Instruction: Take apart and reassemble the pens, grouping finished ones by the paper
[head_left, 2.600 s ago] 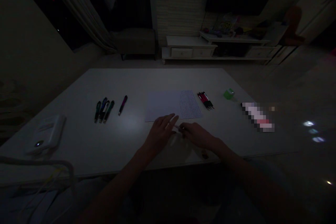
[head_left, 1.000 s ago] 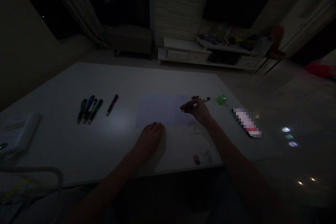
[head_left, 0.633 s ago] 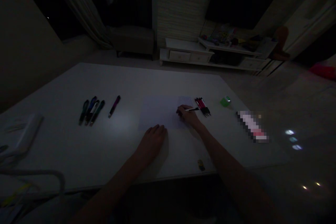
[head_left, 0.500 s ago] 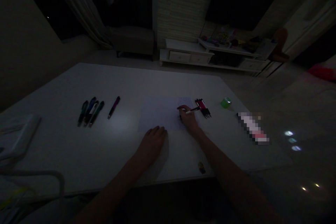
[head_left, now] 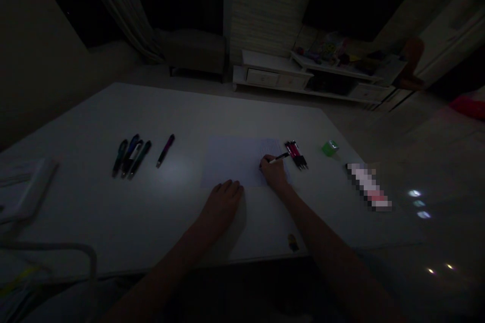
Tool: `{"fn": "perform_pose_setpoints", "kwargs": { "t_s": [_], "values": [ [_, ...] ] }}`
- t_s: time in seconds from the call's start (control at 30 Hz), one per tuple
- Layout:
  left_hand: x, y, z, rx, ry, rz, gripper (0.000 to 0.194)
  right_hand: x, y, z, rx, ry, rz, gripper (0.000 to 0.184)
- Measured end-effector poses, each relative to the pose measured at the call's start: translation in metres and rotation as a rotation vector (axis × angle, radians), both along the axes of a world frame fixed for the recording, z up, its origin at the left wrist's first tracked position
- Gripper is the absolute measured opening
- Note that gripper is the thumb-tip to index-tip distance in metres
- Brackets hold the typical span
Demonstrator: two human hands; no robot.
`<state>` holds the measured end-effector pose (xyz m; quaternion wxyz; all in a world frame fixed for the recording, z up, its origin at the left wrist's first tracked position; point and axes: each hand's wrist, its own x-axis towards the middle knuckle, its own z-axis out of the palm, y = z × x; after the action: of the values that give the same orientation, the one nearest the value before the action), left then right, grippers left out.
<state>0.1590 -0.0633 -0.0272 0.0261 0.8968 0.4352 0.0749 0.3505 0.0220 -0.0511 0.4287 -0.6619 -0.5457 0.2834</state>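
The room is dim. A white sheet of paper (head_left: pixel 231 161) lies on the white table (head_left: pixel 113 212). My right hand (head_left: pixel 273 172) rests on the sheet's right part, fingers closed around a pen (head_left: pixel 279 158) whose tip touches the paper. My left hand (head_left: pixel 223 202) lies flat on the table just below the sheet's near edge, fingers stretched out, holding nothing.
Several pens (head_left: pixel 131 158) lie in a group at the left, one more pen (head_left: pixel 165 150) beside them. A bundle of red and black pens (head_left: pixel 296 154) and a green sharpener (head_left: pixel 329 147) lie right of the paper. A white box (head_left: pixel 22 186) sits at the far left.
Both hands were together near the table's front edge. My right hand then reached to the pens at the right, took a pen and brought it down onto the paper. My left hand settled flat.
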Motion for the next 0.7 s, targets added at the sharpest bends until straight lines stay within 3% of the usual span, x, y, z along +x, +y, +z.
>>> {"fn": "perform_pose_setpoints", "kwargs": {
  "t_s": [0.3, 0.4, 0.57, 0.7],
  "values": [
    [0.0, 0.0, -0.004, -0.004, -0.019, 0.012, 0.042, 0.006, 0.001, 0.001, 0.001, 0.121, -0.013, 0.019],
    [0.001, 0.0, -0.002, -0.017, 0.017, 0.008, 0.042, 0.018, 0.004, 0.012, 0.077, 0.189, -0.051, 0.025],
    [0.001, 0.003, 0.0, -0.011, 0.012, 0.007, 0.039, 0.063, 0.002, 0.054, 0.152, 0.036, -0.064, 0.068],
    [0.0, 0.008, -0.002, -0.012, 0.004, 0.017, 0.042, 0.117, -0.007, 0.067, 0.067, -0.243, 0.027, 0.064]
  ]
}}
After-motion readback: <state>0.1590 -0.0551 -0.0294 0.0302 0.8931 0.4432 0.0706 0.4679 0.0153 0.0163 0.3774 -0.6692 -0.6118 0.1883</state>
